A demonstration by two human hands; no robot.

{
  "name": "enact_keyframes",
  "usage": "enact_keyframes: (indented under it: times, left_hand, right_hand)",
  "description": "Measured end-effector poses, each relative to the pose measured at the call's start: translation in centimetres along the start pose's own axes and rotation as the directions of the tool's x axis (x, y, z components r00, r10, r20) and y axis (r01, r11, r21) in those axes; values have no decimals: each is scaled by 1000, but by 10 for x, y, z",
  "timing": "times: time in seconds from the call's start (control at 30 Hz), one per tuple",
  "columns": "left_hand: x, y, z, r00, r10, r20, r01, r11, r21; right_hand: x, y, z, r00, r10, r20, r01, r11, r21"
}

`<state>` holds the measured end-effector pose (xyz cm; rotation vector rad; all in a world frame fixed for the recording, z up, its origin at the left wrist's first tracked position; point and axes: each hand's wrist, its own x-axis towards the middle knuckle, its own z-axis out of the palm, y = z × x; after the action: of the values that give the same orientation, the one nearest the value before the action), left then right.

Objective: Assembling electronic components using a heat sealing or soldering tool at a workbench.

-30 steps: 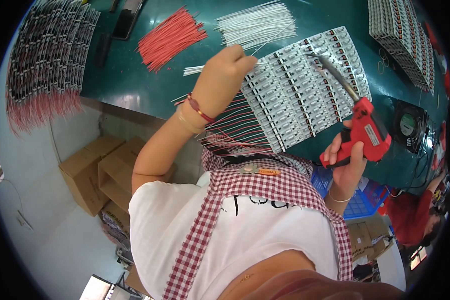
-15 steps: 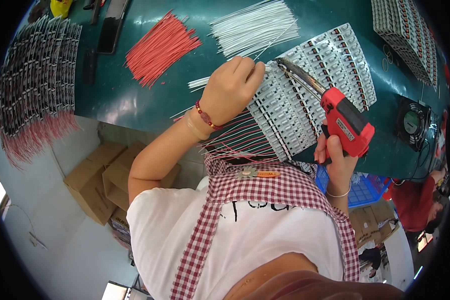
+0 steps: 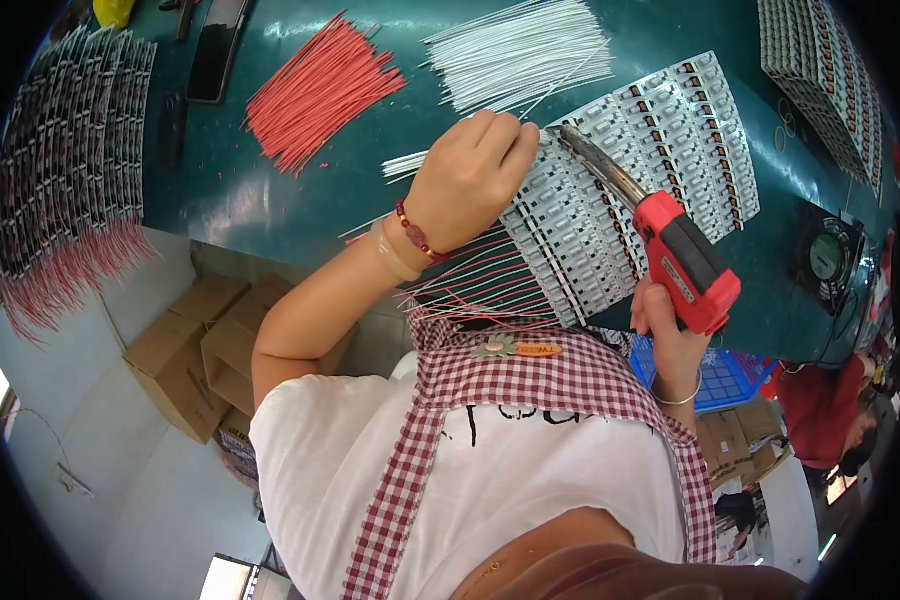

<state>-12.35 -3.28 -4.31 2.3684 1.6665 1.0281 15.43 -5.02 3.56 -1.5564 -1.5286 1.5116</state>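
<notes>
My left hand (image 3: 473,175) is closed in a pinch at the top left edge of a panel of circuit boards (image 3: 625,175). White wires (image 3: 404,165) stick out from it on the left; its fingertips are hidden behind the knuckles. My right hand (image 3: 670,335) is wrapped round the handle of a red and black soldering gun (image 3: 685,255). The gun's dark tip (image 3: 568,134) is at the panel's upper left edge, just right of my left fingers. Red and white wires (image 3: 475,280) fan out from the panel's lower left side toward the apron.
On the green table (image 3: 210,190) lie a pile of red wires (image 3: 320,90), a pile of white wires (image 3: 518,55) and a dark phone (image 3: 218,50). Wired boards (image 3: 65,150) lie far left; stacked panels (image 3: 820,85) and a small fan (image 3: 828,250) are right. A blue basket (image 3: 715,378) sits below.
The soldering gun has tilted a little, its handle lower, with the tip still by my left fingers. The table things have shifted slightly in view. My left hand keeps its pinch.
</notes>
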Motion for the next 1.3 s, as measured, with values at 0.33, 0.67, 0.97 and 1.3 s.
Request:
enact_keyframes:
  times: [0.33, 0.67, 0.97, 1.3]
  left_hand:
    - [1, 11, 3, 999, -14, 34, 14, 1000, 7]
    - [-4, 13, 1, 999, -51, 13, 51, 999, -3]
    - [-5, 14, 8, 999, -50, -21, 49, 999, -24]
    - [-3, 14, 7, 999, -49, -5, 49, 999, 13]
  right_hand:
    - [-9, -11, -1, 994, 94, -46, -86, 983, 163]
    - [-8, -3, -1, 1000, 14, 14, -15, 996, 87]
    - [-10, 2, -7, 997, 81, -5, -80, 989, 127]
    - [-10, -7, 2, 998, 41, -39, -36, 993, 112]
